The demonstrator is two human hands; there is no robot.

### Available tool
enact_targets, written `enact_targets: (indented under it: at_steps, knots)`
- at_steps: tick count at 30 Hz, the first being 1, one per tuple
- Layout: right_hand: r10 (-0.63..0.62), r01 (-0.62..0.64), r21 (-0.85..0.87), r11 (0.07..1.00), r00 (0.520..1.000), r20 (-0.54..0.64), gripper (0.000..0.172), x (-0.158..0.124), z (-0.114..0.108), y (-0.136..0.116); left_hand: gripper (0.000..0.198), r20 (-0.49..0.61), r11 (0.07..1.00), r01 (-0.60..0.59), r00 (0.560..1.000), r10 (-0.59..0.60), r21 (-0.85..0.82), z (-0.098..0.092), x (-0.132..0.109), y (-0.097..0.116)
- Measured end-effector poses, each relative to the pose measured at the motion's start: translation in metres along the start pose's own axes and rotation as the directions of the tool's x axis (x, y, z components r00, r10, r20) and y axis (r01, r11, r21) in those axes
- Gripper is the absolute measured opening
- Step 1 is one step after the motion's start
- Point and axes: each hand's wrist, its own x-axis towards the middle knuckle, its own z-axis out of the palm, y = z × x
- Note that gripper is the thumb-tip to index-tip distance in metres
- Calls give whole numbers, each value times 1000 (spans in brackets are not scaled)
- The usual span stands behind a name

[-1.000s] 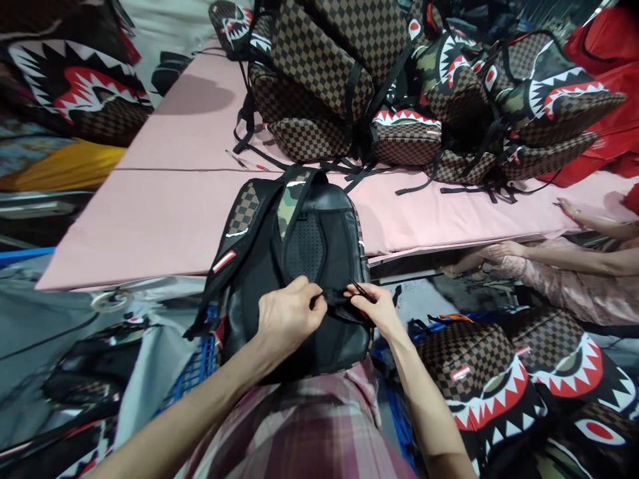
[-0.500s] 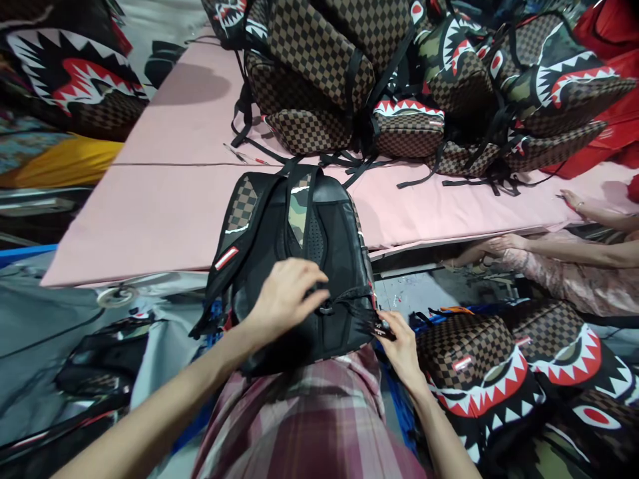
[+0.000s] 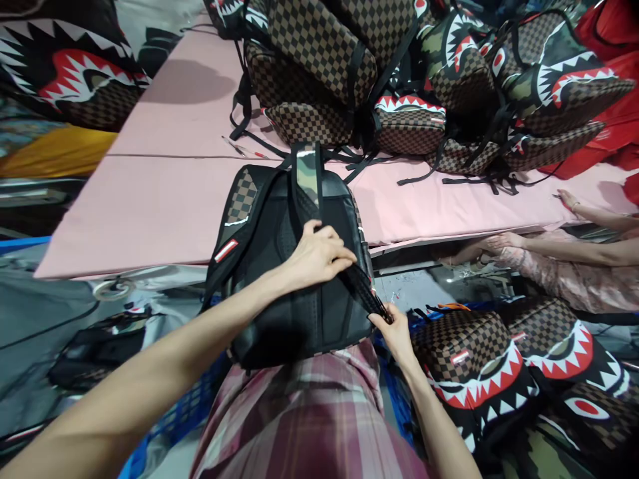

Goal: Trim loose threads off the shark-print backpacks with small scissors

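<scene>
A black backpack (image 3: 294, 319) rests against my lap and the table's edge, its padded back panel facing up. One shoulder strap (image 3: 308, 174) with a camouflage patch runs down its middle to a black webbing strap (image 3: 363, 287). My left hand (image 3: 322, 256) lies over the panel, fingers closed on the upper part of that webbing. Lower down, beside the bag's right edge, my right hand (image 3: 394, 332) pinches the webbing's other end. The other shoulder strap (image 3: 224, 249), with a red-and-white label, hangs along the left side.
A pink-covered table (image 3: 164, 199) stretches ahead. Checkered backpacks (image 3: 319, 66) with shark-mouth prints are heaped on it, near a small pointed tool (image 3: 234, 148). More backpacks (image 3: 474, 352) sit low at my right. Another person's arms (image 3: 559, 246) are at the right.
My left hand has moved up and right from above the panel and closed on the webbing. The webbing is now stretched between both hands, and the camouflage-patched strap has shifted upward.
</scene>
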Motion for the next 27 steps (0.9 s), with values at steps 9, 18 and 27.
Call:
enact_targets:
  at_steps: [9,18,27]
  knots:
    - [367,-393,5,919,862,349,29,-75,-83,29,22,-120,984,3,993,19,178,40,11,-30]
    - [221,-228,638,735,971,92,28,-5,-38,-91,30,269,620,353,935,-229,-700,34,-34,81]
    - [19,10,308,951,995,-93,35,6,-42,-84,29,516,-39,544,768,-379,-838,37,-30,101]
